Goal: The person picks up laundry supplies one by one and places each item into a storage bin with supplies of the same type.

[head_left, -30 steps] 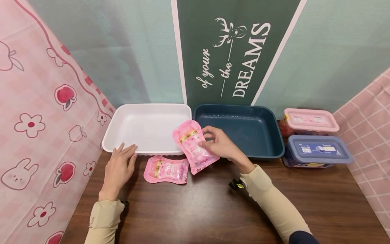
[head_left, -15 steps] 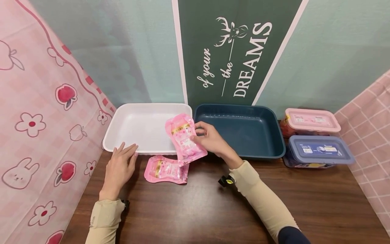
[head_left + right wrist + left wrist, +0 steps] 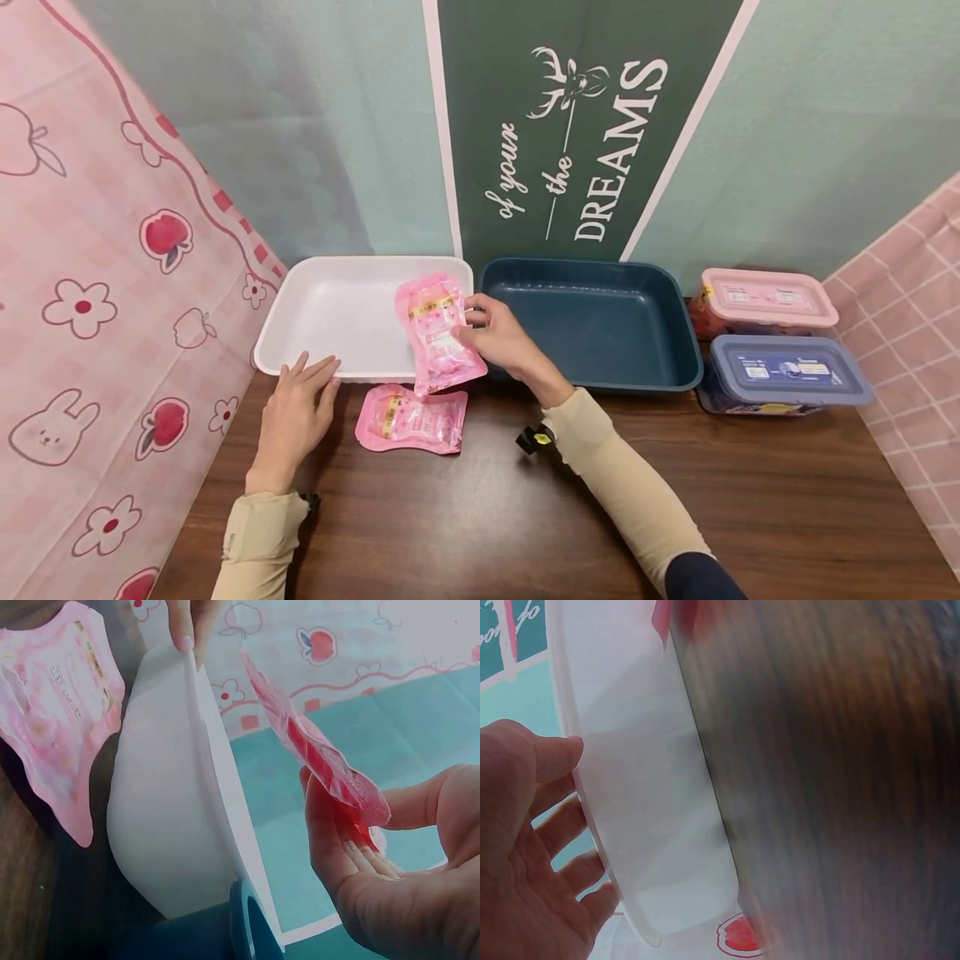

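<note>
Head view: right hand (image 3: 504, 337) aloft, pink pouch (image 3: 431, 333) between fingers (image 3: 478, 302).

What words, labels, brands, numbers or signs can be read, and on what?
"of your": dark green fabric strip
"the": same strip
"DREAMS": same strip
Too small to read: print on the raised pink plastic pouch, lower pink plastic pouch, pink-lidded rectangular plastic box and blue-lidded rectangular plastic box.

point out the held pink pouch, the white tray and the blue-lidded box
held pink pouch (image 3: 437, 333): head view, on its printed front
white tray (image 3: 345, 312): head view, on its inner floor
blue-lidded box (image 3: 789, 372): head view, on its lid
</note>
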Demonstrator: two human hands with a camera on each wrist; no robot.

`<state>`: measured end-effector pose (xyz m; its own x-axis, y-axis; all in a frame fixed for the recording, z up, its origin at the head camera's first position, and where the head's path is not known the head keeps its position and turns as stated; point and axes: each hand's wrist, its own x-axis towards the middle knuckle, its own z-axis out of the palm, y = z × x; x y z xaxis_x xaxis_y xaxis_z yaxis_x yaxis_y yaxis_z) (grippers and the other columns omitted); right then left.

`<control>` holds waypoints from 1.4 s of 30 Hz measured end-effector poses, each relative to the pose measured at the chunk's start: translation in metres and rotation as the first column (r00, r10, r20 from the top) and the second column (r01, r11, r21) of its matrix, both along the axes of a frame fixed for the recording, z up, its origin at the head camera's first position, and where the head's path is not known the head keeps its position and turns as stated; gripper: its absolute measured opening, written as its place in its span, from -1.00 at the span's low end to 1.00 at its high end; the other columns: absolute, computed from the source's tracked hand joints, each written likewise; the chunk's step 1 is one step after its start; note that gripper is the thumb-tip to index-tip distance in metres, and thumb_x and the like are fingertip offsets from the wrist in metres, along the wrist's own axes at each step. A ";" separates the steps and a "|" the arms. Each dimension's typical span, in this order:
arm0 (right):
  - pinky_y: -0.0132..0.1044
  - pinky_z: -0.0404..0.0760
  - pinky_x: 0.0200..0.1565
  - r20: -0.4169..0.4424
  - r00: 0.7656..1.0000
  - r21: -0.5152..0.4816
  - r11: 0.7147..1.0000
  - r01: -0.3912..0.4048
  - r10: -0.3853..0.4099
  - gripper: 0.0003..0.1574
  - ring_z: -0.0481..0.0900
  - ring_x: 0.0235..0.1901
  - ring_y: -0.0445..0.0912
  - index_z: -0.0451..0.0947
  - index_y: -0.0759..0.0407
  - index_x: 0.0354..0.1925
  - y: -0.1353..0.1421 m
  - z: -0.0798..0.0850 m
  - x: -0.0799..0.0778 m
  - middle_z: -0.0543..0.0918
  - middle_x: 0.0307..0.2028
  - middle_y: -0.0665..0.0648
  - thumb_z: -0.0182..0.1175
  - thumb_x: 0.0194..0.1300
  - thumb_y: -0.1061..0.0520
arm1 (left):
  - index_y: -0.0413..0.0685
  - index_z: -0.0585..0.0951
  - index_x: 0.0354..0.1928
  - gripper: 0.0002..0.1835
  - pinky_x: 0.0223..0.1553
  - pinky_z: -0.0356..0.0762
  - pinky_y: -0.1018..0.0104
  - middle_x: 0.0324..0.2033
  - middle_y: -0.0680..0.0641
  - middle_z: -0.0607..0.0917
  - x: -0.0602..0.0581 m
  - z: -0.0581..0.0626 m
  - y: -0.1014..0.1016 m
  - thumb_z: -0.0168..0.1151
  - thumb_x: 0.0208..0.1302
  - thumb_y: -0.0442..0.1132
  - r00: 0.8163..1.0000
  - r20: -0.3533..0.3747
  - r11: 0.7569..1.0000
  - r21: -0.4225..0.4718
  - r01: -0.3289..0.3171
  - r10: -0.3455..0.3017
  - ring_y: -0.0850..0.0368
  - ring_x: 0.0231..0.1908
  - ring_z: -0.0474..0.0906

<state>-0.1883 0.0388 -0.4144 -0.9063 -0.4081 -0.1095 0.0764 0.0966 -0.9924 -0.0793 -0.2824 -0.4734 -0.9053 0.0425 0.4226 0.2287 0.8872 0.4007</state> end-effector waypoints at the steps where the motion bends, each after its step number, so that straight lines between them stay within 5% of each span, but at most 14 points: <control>1: -0.29 0.80 -0.19 0.001 1.000 0.004 1.000 0.006 -0.006 -0.55 0.78 -0.24 -0.10 0.45 0.35 0.24 -0.001 -0.001 -0.002 0.70 0.20 0.42 0.23 0.43 0.35 | -0.22 0.74 0.20 -0.67 0.47 0.23 -0.54 0.19 -0.24 0.77 0.000 0.000 0.000 0.30 0.46 -0.36 1.000 0.000 1.000 0.001 -0.001 0.001 -0.48 0.39 0.48; 14: -0.31 0.70 -0.21 0.005 0.998 0.063 0.996 0.070 -0.070 -0.72 0.69 -0.19 -0.05 0.41 0.28 0.02 -0.023 0.000 -0.024 0.71 0.11 0.40 0.28 0.44 0.32 | -0.21 0.74 0.20 -0.68 0.46 0.23 -0.56 0.19 -0.24 0.76 -0.001 -0.002 -0.001 0.29 0.47 -0.35 1.000 0.007 1.000 0.006 -0.005 0.004 -0.47 0.40 0.48; 19: -0.26 0.73 -0.11 0.007 0.998 0.109 0.992 0.065 -0.066 -0.69 0.74 -0.03 0.05 0.42 0.27 0.06 -0.036 0.003 -0.026 0.67 0.21 0.39 0.29 0.44 0.28 | -0.20 0.74 0.21 -0.67 0.47 0.20 -0.55 0.20 -0.24 0.76 -0.001 -0.003 -0.001 0.29 0.48 -0.34 1.000 0.016 1.000 0.010 -0.005 0.005 -0.47 0.41 0.47; 28: -0.36 0.66 -0.25 0.008 0.998 0.097 0.993 0.066 -0.067 -0.72 0.69 -0.25 -0.09 0.38 0.26 -0.01 -0.045 -0.004 -0.029 0.73 0.10 0.39 0.28 0.45 0.30 | -0.20 0.74 0.22 -0.67 0.48 0.20 -0.55 0.20 -0.24 0.76 -0.001 -0.001 0.000 0.29 0.48 -0.34 1.000 0.020 1.000 0.016 -0.012 0.012 -0.46 0.41 0.47; 42: -0.25 0.66 -0.14 -0.061 0.995 0.234 0.968 0.093 -0.081 -0.60 0.73 -0.05 0.11 0.42 0.35 0.09 -0.061 -0.017 -0.035 0.70 0.10 0.41 0.31 0.40 0.25 | -0.20 0.74 0.21 -0.67 0.46 0.22 -0.57 0.20 -0.24 0.76 0.000 0.000 0.000 0.30 0.47 -0.35 1.000 0.014 1.000 0.017 -0.012 0.012 -0.47 0.41 0.47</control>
<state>-0.2238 -0.0220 -0.4319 -0.9440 -0.2955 -0.1464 0.0451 0.3241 -0.9449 -0.0797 -0.2823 -0.4738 -0.9117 0.0248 0.4102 0.2125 0.8827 0.4191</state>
